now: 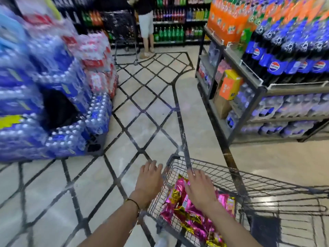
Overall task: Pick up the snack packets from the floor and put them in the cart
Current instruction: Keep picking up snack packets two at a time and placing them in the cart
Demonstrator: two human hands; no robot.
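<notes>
Hovering inside the cart [229,175], the right grip [201,188] has its fingers straight and spread, pinching nothing. It is palm down over the packets [187,216], which fits a hand that is letting go or patting the pile flat. Whether the palm touches the foil is hidden beneath it. The left grip [150,179] is just outside the cart's left wall, fingers straight and close together, holding nothing. It may be steadying the cart, but contact with the wire is hard to make out.

The pink and gold packets lie heaped at the cart's near end, and the pile runs off the bottom edge, so no count is possible. No packet shows on the floor [89,184] ahead or left of the cart, though the floor under and behind it is out of sight. Left of the cart, stacked water packs [44,104] are badly blurred. To its right a shelf [263,90] carries soda bottles.
</notes>
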